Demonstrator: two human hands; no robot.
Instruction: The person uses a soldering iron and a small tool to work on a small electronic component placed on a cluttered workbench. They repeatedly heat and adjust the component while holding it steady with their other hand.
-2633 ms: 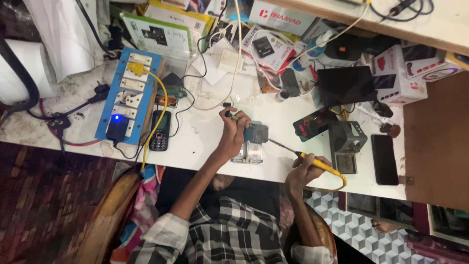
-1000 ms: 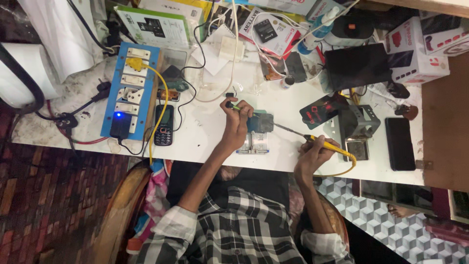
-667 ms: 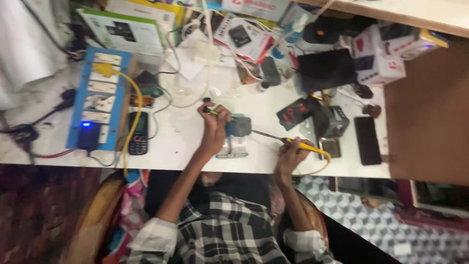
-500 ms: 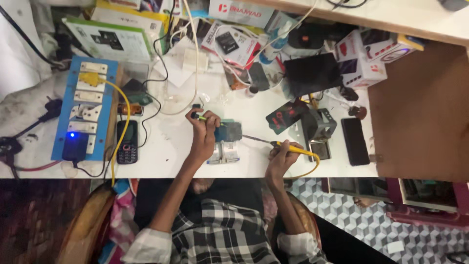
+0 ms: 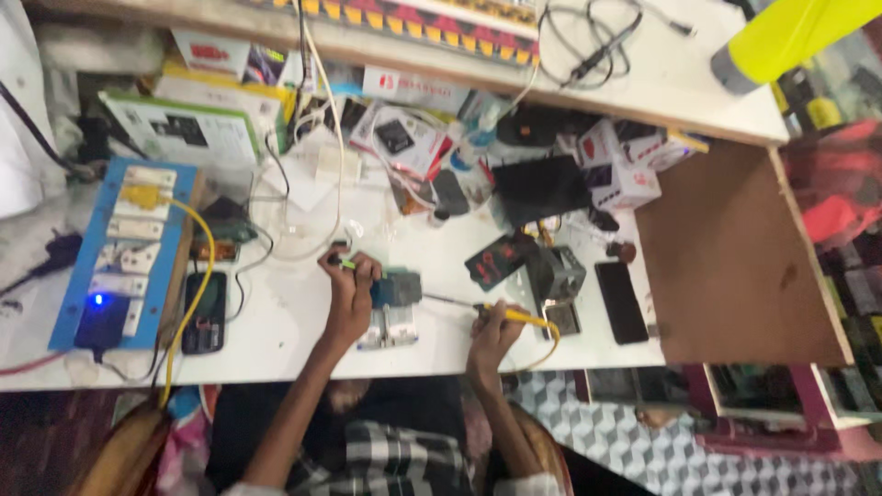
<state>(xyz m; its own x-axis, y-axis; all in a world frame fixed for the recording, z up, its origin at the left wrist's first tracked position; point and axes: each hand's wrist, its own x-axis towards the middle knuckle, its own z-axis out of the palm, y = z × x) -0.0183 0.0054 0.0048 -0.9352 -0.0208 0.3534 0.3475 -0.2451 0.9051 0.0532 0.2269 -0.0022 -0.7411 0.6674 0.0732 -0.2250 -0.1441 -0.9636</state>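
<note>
My left hand rests on the white worktable and pinches a small green and yellow tool. Just right of it a small blue-grey part sits clamped in a metal holder. My right hand grips a yellow-handled soldering iron. Its thin tip points left, close to the clamped part; I cannot tell whether it touches. A yellow cord loops from the iron's handle past the table's front edge.
A blue switchboard with a lit blue lamp lies at left, a dark phone beside it. Another black phone, small black devices, boxes and tangled cables crowd the back. A brown panel lies right, and a yellow-green bottle stands on the shelf.
The view has swung and drawn closer, so the table sits lower and further right in frame. Both hands keep the same grips and posture at the clamped part.
</note>
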